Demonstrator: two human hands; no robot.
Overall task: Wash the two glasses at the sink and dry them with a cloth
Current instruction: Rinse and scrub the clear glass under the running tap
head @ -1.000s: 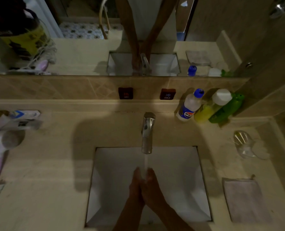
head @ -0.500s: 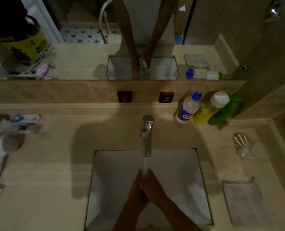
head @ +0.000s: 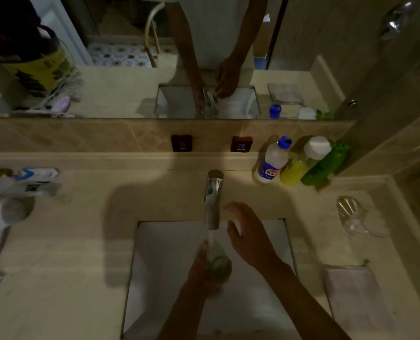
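My left hand [head: 200, 269] holds a clear glass [head: 218, 262] over the white sink [head: 164, 266], under the water running from the chrome tap [head: 213, 200]. My right hand [head: 249, 235] is off the glass, fingers spread, raised beside the tap's spout. A second glass [head: 351, 215] lies on its side on the counter at the right. A pale cloth [head: 357, 295] lies flat on the counter at the near right.
Three bottles stand behind the sink at the right: white with a blue cap [head: 272, 160], yellow [head: 302, 163], green [head: 325, 165]. Hot [head: 182, 143] and cold [head: 241, 144] buttons sit on the wall. A hair dryer [head: 0, 217] and toiletries fill the left counter.
Both hands were together on the glass under the water. Now my right hand has let go and lifted up toward the tap, while my left hand keeps the glass.
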